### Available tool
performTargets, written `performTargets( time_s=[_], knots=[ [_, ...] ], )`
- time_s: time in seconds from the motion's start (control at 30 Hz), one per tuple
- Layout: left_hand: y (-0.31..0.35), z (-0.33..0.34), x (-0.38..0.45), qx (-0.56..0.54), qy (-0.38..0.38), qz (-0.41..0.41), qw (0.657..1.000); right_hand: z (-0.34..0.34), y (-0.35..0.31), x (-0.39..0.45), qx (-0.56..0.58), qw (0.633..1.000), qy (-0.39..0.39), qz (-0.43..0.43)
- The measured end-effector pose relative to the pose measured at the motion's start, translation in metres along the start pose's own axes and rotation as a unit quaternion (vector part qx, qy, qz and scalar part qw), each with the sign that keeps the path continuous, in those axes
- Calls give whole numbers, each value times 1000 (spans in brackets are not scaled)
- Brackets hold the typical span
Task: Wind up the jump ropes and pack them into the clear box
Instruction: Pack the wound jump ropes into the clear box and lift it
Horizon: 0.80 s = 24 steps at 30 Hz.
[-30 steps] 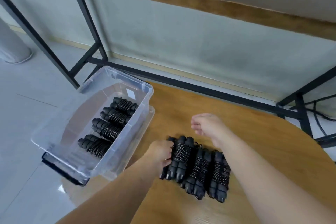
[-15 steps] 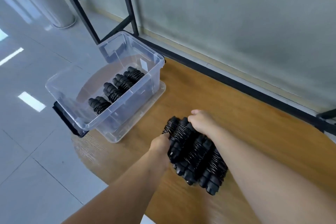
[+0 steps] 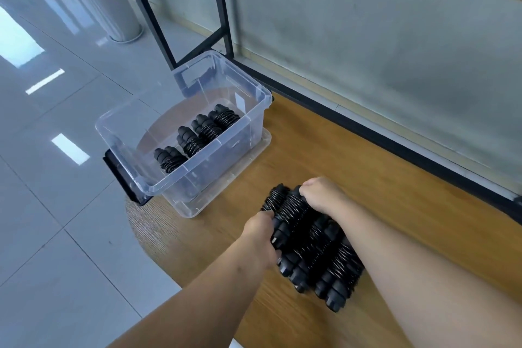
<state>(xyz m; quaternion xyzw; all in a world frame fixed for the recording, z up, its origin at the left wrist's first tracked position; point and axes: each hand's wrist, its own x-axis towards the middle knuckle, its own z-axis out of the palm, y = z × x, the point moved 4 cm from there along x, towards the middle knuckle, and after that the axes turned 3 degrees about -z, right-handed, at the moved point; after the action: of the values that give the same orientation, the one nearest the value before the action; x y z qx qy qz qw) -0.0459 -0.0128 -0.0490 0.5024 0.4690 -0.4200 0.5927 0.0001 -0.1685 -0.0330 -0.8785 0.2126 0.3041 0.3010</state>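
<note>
Several wound black jump ropes (image 3: 313,246) lie side by side as one bundle on the round wooden table (image 3: 353,167). My left hand (image 3: 261,237) grips the bundle's near-left end, fingers curled around the handles. My right hand (image 3: 322,195) grips it from the far side, knuckles on top. The clear box (image 3: 158,178) stands at the table's left edge, up and left of my hands, with several wound jump ropes (image 3: 197,135) in a row along its bottom.
The box sits on its clear lid (image 3: 254,155). A black metal frame (image 3: 223,8) and a grey wall stand behind the table. The tiled floor (image 3: 56,206) lies to the left, with a grey pillar base (image 3: 113,8) farther off.
My right hand came down from above the bundle and took hold of its far side. Both hands now clasp the ropes together. The view swung so that the box looks farther away.
</note>
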Motion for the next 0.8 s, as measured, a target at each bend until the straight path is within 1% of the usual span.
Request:
performTargets(
  time_s=[0.07,0.1,0.17,0.2,0.27,0.33,0.4,0.43,0.5,0.57,0.67,0.8],
  knots=[
    [6,-1,-13,23,-1,27,999,-6,-1,-5,2,1000,3,-13],
    [6,-1,-12,35,0,34,999,-9,-2,-10,26,1000,8,-14],
    [11,1,-20,40,-13,49,998,-20,-5,-25,111,993,40,-2],
    [14,3,-31,51,-32,51,997,-26,-7,-34,143,988,55,5],
    [24,5,-62,64,-55,78,993,-40,-18,-54,188,980,72,8],
    [32,2,-80,102,-72,99,987,-55,-26,-72,219,971,99,5],
    [45,-3,-95,149,-64,146,976,-70,-42,-93,234,963,135,-1],
    [55,-9,-98,161,-51,179,969,-76,-50,-102,241,959,151,-15],
    [81,-18,-118,195,-19,262,945,-85,-67,-115,265,946,179,-48],
    [116,-29,-144,209,-19,338,917,-90,-88,-122,289,935,195,-69],
    [168,-39,-174,284,18,430,857,-84,-122,-120,344,919,174,-87],
    [241,-59,-176,283,44,440,851,-72,-176,-103,405,901,138,-78]
  ],
)
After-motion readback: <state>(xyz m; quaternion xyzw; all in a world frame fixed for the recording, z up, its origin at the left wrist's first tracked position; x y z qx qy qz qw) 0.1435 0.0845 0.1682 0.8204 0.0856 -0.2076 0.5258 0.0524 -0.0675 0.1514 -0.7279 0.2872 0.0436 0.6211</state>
